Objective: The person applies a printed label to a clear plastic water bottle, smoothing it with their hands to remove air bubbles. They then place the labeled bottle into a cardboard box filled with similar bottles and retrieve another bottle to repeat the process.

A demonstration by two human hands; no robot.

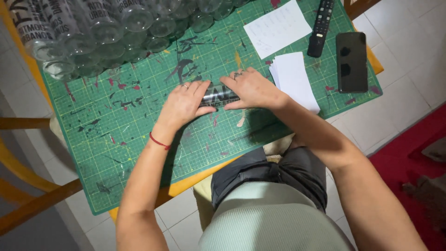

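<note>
A clear drinking glass (pixel 217 96) with dark printing lies on its side on the green cutting mat (pixel 139 139). My left hand (pixel 183 104) presses on its left end, a ring on one finger and a red thread at the wrist. My right hand (pixel 251 88) covers its right end, fingers curled over it. Most of the glass is hidden under both hands.
Several printed clear glasses (pixel 97 32) crowd the mat's far left corner. A sheet of paper (pixel 277 28), a stack of white slips (pixel 295 79), a black remote (pixel 321 28) and a black phone (pixel 351 61) lie at the right. Wooden chair parts (pixel 32 200) stand at left.
</note>
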